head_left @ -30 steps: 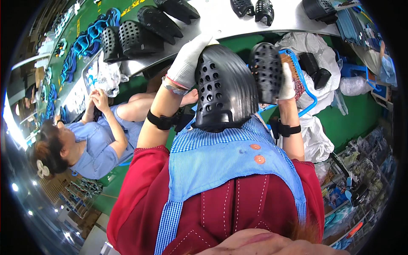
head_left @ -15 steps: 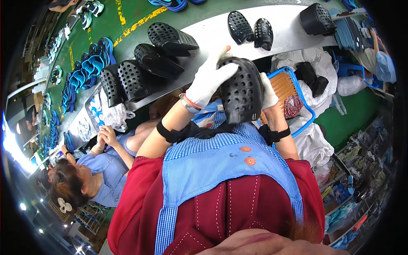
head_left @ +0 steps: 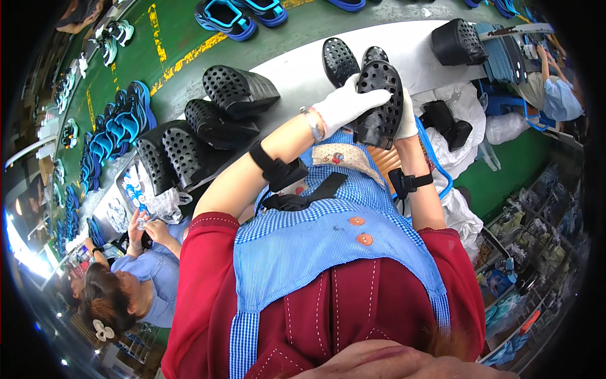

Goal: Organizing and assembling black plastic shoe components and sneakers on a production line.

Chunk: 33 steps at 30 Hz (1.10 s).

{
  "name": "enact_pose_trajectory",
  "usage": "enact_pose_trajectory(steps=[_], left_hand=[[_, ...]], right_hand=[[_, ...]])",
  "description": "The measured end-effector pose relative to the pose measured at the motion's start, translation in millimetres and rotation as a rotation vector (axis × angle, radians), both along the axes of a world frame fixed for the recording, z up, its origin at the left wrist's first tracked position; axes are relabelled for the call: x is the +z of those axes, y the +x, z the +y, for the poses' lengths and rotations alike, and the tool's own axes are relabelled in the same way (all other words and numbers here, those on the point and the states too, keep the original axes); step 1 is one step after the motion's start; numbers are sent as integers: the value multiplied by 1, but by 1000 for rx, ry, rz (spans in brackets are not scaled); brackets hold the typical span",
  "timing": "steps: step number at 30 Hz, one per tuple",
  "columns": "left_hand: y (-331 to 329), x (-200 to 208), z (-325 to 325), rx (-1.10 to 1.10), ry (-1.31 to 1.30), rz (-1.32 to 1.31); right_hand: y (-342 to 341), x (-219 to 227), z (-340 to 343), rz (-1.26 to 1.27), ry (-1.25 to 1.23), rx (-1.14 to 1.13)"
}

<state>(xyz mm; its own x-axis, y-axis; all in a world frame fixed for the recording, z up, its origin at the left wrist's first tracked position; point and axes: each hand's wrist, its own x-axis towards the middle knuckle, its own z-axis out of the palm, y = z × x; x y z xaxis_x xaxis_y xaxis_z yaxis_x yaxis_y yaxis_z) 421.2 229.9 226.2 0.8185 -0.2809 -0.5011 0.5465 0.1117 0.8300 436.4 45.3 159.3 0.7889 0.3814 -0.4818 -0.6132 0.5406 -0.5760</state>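
Between my white-gloved hands a black perforated clog point(head_left: 381, 88) is held up, its holed upper toward me. My left hand point(head_left: 348, 106) grips its left side, the thumb stretched across the front. My right hand point(head_left: 407, 119) closes on its right edge, with the fingers mostly hidden behind it. Just beyond, on the pale bench point(head_left: 297, 60), stand another black clog point(head_left: 339, 60) and a second one point(head_left: 375, 54), partly covered by the held clog.
Several black clogs point(head_left: 233, 91) line the bench to my left. One more clog point(head_left: 456, 42) stands at the right end beside stacked blue-grey sheets point(head_left: 500, 54). A blue-framed seat point(head_left: 442, 161) and white sacks point(head_left: 464, 218) are at my right. A co-worker point(head_left: 148, 278) sits at my left.
My hands have moved the clog farther away, toward the bench, and it now appears smaller. My left thumb now lies across its front. The view has shifted slightly.
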Motion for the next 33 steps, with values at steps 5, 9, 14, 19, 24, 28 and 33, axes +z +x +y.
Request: enact_pose_trajectory(steps=[5, 9, 14, 19, 24, 28, 33], left_hand=[[75, -22, -16, -94, -91, -117], [116, -70, -30, 5, -47, 201], [148, -94, -58, 83, 73, 166], [177, -94, -55, 70, -124, 262], [177, -87, -29, 1, -246, 421], [166, -106, -31, 40, -333, 433], [179, -92, -47, 58, -96, 286]], right_hand=[[65, -48, -16, 50, 24, -79], [109, -68, -29, -522, -1038, 89], [152, -90, -48, -158, -728, -87], [185, -95, -60, -144, -678, 45], [181, -139, -98, -297, -1019, 255], [196, -88, -89, -7, -891, 341], [215, -86, -81, 204, -752, 280]])
